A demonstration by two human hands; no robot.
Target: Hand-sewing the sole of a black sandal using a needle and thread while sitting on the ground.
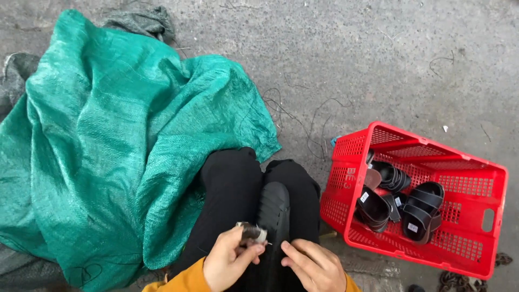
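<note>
The person sat on the grey concrete floor [378, 59] with a black moulded rubber sandal [273, 213] lying sole-up along the gap between their black-trousered knees [230, 189]. The left hand [227, 265] had its fingers [250, 253] closed around a small dark tool with a pale band [252, 233], held against the near end of the sandal's sole. The right hand [313, 266] rested just beside that end, its fingers loosely curled and touching the sandal's edge, steadying it more than gripping it.

By the look of it, the step in hand was cleaning or trimming the sole's rim. The next move would likely call for a firm hold by the right hand while the tool worked along the edge, with care taken to keep it off the trousers beneath.

A red perforated plastic crate [465, 254] stood near the person's right knee, holding several black strapped sandals [421, 211]. A large green woven plastic sack [108, 151] lay crumpled along the left side, touching the left leg.
</note>
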